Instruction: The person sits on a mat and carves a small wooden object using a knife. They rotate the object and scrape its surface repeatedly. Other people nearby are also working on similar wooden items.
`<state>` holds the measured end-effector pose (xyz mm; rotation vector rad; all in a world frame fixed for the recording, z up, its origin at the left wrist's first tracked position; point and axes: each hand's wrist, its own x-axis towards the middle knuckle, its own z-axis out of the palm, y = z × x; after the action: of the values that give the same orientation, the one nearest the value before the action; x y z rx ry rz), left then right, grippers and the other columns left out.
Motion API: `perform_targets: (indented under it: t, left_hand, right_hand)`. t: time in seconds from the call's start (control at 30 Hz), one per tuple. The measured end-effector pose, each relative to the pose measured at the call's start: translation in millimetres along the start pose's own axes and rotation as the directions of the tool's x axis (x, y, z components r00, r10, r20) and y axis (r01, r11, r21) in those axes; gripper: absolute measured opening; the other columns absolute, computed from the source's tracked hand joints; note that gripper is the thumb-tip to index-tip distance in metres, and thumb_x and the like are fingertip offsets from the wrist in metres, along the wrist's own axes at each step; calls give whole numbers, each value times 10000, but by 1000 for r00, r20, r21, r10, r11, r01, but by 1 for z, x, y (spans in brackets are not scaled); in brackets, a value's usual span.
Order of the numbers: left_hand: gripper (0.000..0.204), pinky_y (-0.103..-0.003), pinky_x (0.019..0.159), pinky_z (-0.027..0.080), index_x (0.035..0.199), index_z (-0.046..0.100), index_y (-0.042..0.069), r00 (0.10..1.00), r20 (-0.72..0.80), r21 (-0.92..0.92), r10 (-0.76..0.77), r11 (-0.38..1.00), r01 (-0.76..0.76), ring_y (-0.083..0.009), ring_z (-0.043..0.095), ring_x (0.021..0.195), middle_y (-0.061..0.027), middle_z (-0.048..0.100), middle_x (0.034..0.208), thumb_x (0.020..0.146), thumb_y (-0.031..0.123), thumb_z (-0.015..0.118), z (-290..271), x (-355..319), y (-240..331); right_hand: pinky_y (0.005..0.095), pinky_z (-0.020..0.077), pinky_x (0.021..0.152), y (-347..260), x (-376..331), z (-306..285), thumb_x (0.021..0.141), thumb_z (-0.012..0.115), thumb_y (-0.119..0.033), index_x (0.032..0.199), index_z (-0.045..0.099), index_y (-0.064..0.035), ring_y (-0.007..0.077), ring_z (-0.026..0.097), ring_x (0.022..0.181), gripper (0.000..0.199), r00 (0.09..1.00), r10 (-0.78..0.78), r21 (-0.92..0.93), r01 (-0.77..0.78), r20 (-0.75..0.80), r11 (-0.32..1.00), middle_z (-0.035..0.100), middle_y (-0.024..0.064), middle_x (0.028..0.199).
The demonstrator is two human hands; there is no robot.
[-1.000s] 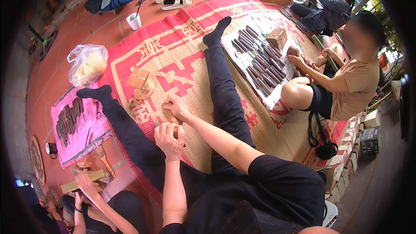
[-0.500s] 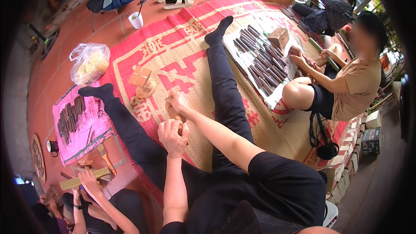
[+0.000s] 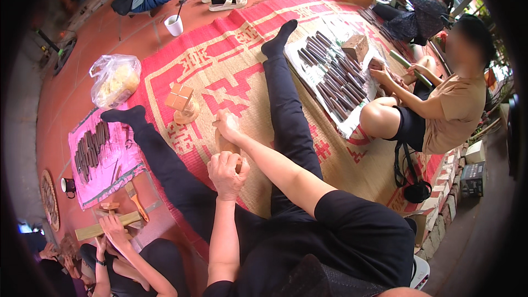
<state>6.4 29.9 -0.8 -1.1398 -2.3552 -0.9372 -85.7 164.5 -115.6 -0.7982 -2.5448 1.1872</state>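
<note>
My left hand [image 3: 226,175] is closed around the near end of a brown wooden piece [image 3: 224,144], with a bit of brown wood showing beside its fingers. Farther out, my right hand [image 3: 226,124] is closed at the far end of the same piece. Between the two hands the wood lies bare above the mat, between my outstretched legs. My fingers cover much of it, so its full shape and any small tool are hidden. Beyond my right hand, a wooden block [image 3: 179,97] sits on or against a round pale wooden piece [image 3: 187,113].
A patterned red and straw mat [image 3: 352,173] lies under me. Many dark-handled tools lie on a white cloth [image 3: 345,127] at right, more on a pink cloth [image 3: 113,179] at left. A brush [image 3: 136,202] and a bag of shavings [image 3: 115,82] are left. Co-workers sit on both sides.
My left hand has shifted slightly right and up. My right hand has turned a little, and more of the wooden piece shows between my hands.
</note>
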Motion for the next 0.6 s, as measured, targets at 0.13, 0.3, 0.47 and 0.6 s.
perform_targets:
  t: [0.13, 0.3, 0.47, 0.6]
  left_hand:
    - [135, -375, 707, 443, 714, 561, 119, 1000, -4, 5, -7, 1000, 7, -237, 526, 765, -25, 532, 755, 705, 183, 680, -3, -5, 2]
    - [125, -378, 708, 445, 722, 571, 112, 998, -24, 15, -60, 998, 61, -243, 529, 766, -30, 548, 766, 709, 175, 678, -5, -10, 0]
    - [117, -375, 710, 448, 725, 574, 105, 1000, -15, -32, -5, 999, 5, -248, 531, 766, -32, 554, 772, 709, 161, 675, -4, -3, -2]
    - [113, -373, 703, 450, 727, 574, 99, 999, -23, -34, -27, 999, 26, -249, 529, 758, -37, 553, 766, 706, 147, 674, -8, -8, -3]
  right_hand:
    - [501, 467, 745, -1, -4, -2, 771, 701, -298, 884, 590, -70, 382, 639, 854, 277, 995, 47, 143, -34, -88, 989, 663, 188, 859]
    - [465, 484, 705, -11, -22, -18, 745, 733, -257, 825, 607, -59, 376, 645, 805, 248, 987, -111, 249, 79, 117, 965, 664, 173, 795]
    - [441, 498, 704, -5, -12, -13, 768, 713, -197, 811, 603, -48, 338, 663, 780, 190, 996, 33, 182, -18, -80, 983, 674, 145, 764]
    - [388, 509, 712, -1, -7, -25, 777, 695, -162, 850, 622, -35, 281, 667, 772, 163, 970, 240, 585, -209, 24, 784, 679, 137, 784]
